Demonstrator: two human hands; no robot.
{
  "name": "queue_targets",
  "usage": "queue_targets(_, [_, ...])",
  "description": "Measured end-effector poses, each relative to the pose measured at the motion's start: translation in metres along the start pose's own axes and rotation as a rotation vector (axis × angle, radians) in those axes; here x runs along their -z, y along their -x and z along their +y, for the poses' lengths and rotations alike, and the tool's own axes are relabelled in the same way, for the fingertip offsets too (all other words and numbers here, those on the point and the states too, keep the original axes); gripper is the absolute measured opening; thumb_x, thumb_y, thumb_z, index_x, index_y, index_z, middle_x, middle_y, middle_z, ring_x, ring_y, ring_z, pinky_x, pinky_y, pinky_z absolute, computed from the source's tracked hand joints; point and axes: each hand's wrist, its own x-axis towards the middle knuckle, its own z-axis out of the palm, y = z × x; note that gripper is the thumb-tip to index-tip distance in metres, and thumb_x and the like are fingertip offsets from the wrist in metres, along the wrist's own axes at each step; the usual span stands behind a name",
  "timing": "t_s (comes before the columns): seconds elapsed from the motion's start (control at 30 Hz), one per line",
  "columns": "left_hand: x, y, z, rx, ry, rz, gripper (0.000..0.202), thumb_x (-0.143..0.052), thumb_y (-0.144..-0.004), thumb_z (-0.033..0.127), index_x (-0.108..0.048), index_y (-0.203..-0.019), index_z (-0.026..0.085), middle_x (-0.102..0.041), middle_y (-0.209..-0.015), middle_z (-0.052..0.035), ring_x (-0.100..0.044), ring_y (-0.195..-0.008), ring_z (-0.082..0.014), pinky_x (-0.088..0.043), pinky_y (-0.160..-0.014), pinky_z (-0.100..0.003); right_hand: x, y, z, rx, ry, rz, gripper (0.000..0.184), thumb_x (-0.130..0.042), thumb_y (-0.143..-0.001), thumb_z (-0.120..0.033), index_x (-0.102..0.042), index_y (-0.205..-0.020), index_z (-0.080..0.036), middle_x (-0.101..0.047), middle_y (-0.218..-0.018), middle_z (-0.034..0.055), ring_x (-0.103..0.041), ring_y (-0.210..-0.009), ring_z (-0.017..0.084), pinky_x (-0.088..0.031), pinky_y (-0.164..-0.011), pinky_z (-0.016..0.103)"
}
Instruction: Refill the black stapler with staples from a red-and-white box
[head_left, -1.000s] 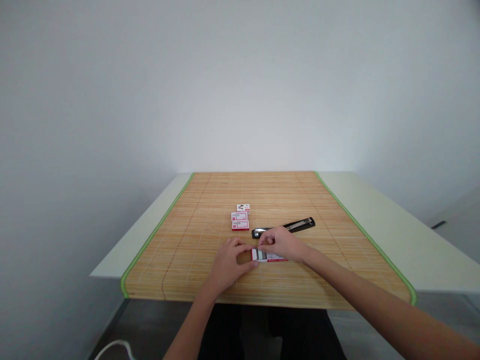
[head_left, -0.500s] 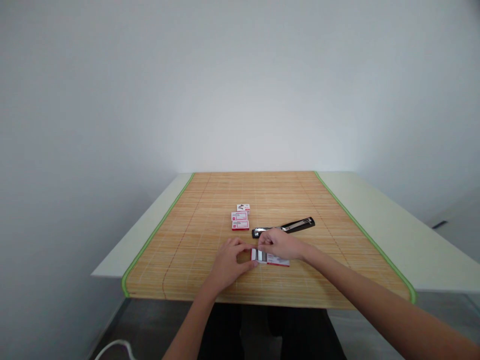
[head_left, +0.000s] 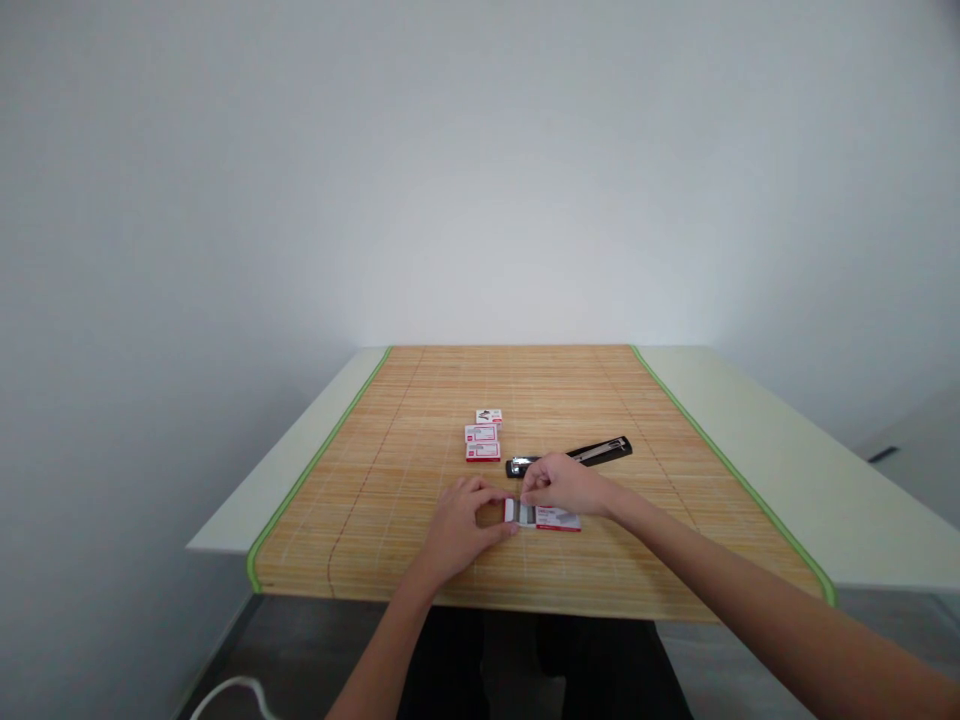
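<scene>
Work centres on a small white-and-red cardboard staple box (head_left: 559, 518) lying flat on a tan slatted bamboo mat with green edging (head_left: 420, 400), in the mat's near half and a little right of its middle. A grey inner part (head_left: 517, 512) shows at the box's left end; what it is cannot be made out.

The left hand (head_left: 459, 520) rests on the mat with its fingers curled and its thumb and fingertips closed on that grey end. The right hand (head_left: 566, 485) arches over the box from the mat's far side, fingers bent down and pinched on the box's upper edge, so both hands grip the same box from opposite ends.

Just beyond the right hand, toward the mat's centre, lies a long black-and-metal stapler (head_left: 581, 455) that looks opened out flat, angled so that its right end points toward the mat's far right. Left of it, three more small white-and-red boxes (head_left: 481, 433) sit in a short row running toward the mat's far edge, close together.

The mat covers the middle of a pale rectangular table (head_left: 720, 400), with bare strips left and right of it. Below the mat's near left corner, a white cable (head_left: 225, 692) curves across the dark floor.
</scene>
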Motion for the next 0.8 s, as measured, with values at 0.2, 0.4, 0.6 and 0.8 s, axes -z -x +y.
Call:
queue_targets(0.2, [0.001,0.0,0.002,-0.009,0.006,-0.012,0.04,-0.079,-0.081,0.052,-0.074,-0.117,0.034,-0.066,-0.108,-0.0031,-0.059,-0.105,-0.0247,-0.043,-0.092,-0.036,-0.006,0.013,-0.01,0.064,0.127,0.157,0.006,-0.074,-0.082,-0.025,-0.074,-0.084,-0.019,-0.056,-0.062,-0.0047,-0.047,-0.057,0.011,-0.03,-0.054,0.023])
queue_targets(0.4, [0.005,0.002,0.005,-0.021,0.056,0.008,0.04,-0.075,-0.087,0.047,-0.07,-0.124,0.034,-0.069,-0.111,-0.0023,-0.06,-0.106,-0.0242,-0.044,-0.093,-0.036,-0.001,0.043,-0.023,0.269,0.338,0.16,0.029,-0.076,-0.086,-0.036,-0.071,-0.113,-0.026,-0.067,-0.094,0.0023,-0.061,-0.091,0.022,-0.046,-0.082,0.031])
queue_targets(0.6, [0.006,0.002,0.006,-0.004,0.068,0.002,0.029,-0.076,-0.086,0.043,-0.075,-0.112,0.03,-0.071,-0.107,-0.0019,-0.061,-0.102,-0.0238,-0.044,-0.092,-0.036,0.001,0.079,-0.001,0.2,0.415,0.205,0.049,-0.08,-0.08,-0.032,-0.064,-0.126,-0.028,-0.063,-0.117,0.0076,-0.06,-0.106,0.028,-0.049,-0.093,0.039])
queue_targets(0.8, [0.003,0.003,0.006,0.002,0.039,-0.002,0.031,-0.076,-0.086,0.048,-0.076,-0.112,0.032,-0.072,-0.103,-0.0016,-0.061,-0.1,-0.0239,-0.043,-0.092,-0.036,-0.008,0.099,0.024,0.123,0.225,0.31,0.029,-0.067,-0.093,-0.034,-0.069,-0.122,-0.03,-0.063,-0.098,0.0039,-0.061,-0.086,0.021,-0.05,-0.077,0.033])
